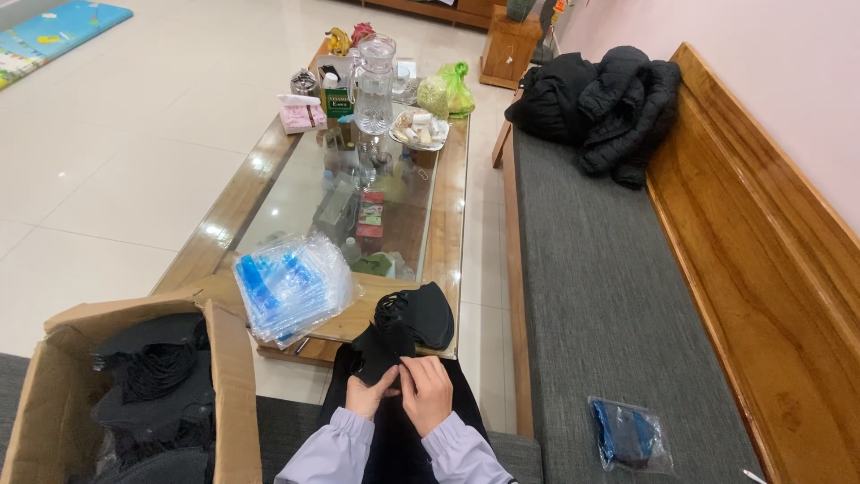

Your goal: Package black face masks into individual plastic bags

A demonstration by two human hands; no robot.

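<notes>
My left hand (365, 395) and my right hand (425, 391) meet over my lap, both pinching a black face mask (374, 352). More black masks (419, 314) lie in a small pile just above it, on the near edge of the glass-topped wooden coffee table (448, 242). A stack of clear plastic bags with blue print (291, 285) rests on the table's near left corner. At my left, an open cardboard box (228, 385) holds many more black masks (157, 376).
A glass pitcher (374, 85), small boxes, a plate of snacks (419, 127) and a green bag (452, 90) crowd the table's far end. The grey-cushioned wooden bench (600, 287) on the right carries black jackets (596, 99) and one bagged item (627, 435).
</notes>
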